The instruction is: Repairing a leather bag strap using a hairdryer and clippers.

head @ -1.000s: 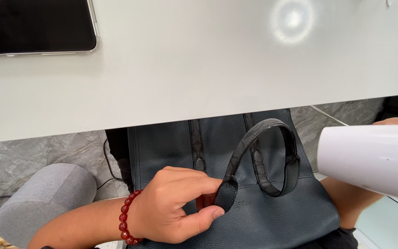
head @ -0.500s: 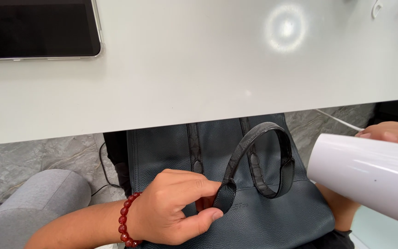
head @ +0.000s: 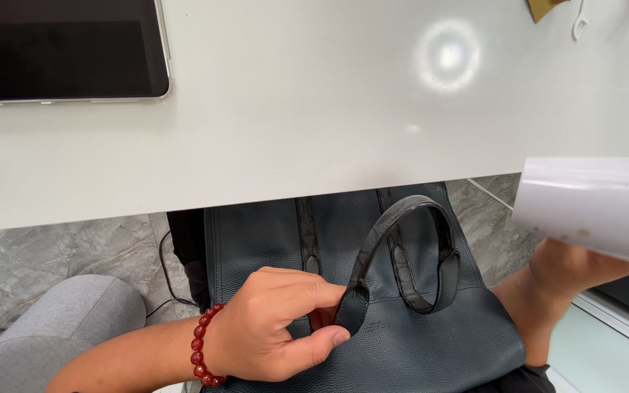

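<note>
- A dark tablet (head: pixel 63 47) lies on the white bench (head: pixel 293 116) at its far left corner, screen off.
- Below the bench edge, a grey rounded stool (head: pixel 52 335) stands on the grey marbled floor (head: pixel 60 244) at lower left.
- The left hand (head: pixel 271 327) comes in from lower left, with a bracelet of red beads (head: pixel 202 346) on its wrist. Its thumb and fingers (head: pixel 322 295) are pressed together, pinching the lower end of 1 strap.
- That strap is the handle (head: pixel 402 218), a dark textured loop that arches up and to the right from the pinch and comes down again on the bag.
- The handbag (head: pixel 256 240) is dark blue-grey grained leather. It rests on the person's lap, its upper part tucked under the bench edge.
- A bright round glare (head: pixel 447 54) sits on the bench top, right of middle.
- The right hand (head: pixel 576 266) is at the far right, just beside the bag. It holds a white hair dryer (head: pixel 591 207), whose barrel lies roughly level and points left toward the handle; I cannot tell how these fingers are set, since the barrel hides them.
</note>
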